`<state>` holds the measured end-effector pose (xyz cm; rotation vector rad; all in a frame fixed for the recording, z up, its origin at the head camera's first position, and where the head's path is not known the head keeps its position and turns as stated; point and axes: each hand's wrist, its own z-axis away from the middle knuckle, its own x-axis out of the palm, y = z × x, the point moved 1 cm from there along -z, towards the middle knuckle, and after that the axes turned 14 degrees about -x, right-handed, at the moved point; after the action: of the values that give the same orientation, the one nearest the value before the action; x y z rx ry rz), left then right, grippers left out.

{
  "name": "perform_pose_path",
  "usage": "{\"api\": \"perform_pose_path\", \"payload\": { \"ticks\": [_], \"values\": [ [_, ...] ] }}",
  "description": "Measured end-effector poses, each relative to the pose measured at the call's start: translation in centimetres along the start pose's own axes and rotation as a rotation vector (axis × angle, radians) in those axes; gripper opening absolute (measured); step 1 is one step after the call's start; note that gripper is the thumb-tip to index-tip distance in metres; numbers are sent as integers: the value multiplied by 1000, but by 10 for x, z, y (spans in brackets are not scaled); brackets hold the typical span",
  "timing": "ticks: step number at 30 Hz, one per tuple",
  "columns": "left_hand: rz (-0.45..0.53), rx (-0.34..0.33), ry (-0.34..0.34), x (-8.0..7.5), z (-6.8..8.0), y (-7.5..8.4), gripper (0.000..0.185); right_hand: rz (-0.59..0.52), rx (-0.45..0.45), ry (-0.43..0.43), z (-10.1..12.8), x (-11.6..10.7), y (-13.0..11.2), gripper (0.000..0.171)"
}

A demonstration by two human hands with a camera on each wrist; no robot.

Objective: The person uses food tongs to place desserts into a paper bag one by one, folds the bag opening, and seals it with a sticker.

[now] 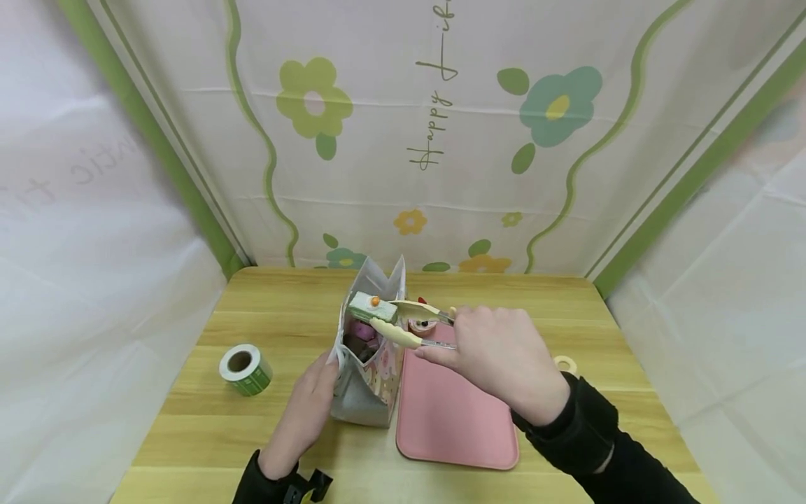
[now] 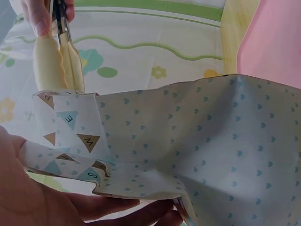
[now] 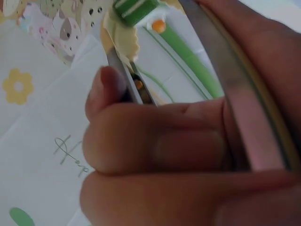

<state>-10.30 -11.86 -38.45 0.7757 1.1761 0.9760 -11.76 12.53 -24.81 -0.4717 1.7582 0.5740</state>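
Observation:
A patterned paper bag [image 1: 371, 364] stands open on the wooden table [image 1: 277, 329]. My left hand [image 1: 305, 413] holds its near left rim, fingers under the folded edge [image 2: 70, 141]. My right hand [image 1: 497, 357] grips cream-tipped tongs [image 1: 403, 329], which pinch a small green-and-white cake piece [image 1: 373, 306] with an orange dot just above the bag's mouth. In the right wrist view the cake piece [image 3: 136, 9] sits at the tong tips. Pink and brown items [image 1: 362, 339] lie inside the bag.
A pink mat [image 1: 453, 413] lies right of the bag, with a small red-topped item [image 1: 420, 323] at its far end. A green label roll [image 1: 245, 369] sits at the left. A cream ring [image 1: 565, 364] shows behind my right wrist. Floral cloth walls [image 1: 441, 140] enclose the table.

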Motion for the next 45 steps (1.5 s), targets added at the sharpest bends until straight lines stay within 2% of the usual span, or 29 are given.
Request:
{"api": "perform_pose_path", "payload": {
  "ticks": [5,11,14,16,20,24,27,31,36,45],
  "values": [
    [-3,-24,3,0,0,-1,55,33,-41,69,-3,-6,-4,61],
    [-2,-35,-2,0,1,-1,55,33,-17,18,-5,-4,-2,61],
    [2,-31,-5,0,2,-1,56,15,47,-16,-5,1,5,66],
    [-4,-25,3,0,1,-1,55,4,96,-7,-5,5,12,72],
    [-15,-19,17,0,0,-1,55,-73,236,-7,-5,16,33,80],
    [-18,-15,22,0,-1,-1,54,-208,384,-20,-2,39,59,78],
    [-19,-12,25,0,-2,-1,54,-261,450,-27,3,66,77,76],
    [-23,-10,26,0,-1,-1,54,-256,473,-71,18,107,91,75],
    [-20,-18,20,0,-1,-2,52,-278,462,-162,37,149,93,74],
    [-1,-7,3,-1,-2,-2,52,-322,455,-279,43,197,95,80]
  ]
}}
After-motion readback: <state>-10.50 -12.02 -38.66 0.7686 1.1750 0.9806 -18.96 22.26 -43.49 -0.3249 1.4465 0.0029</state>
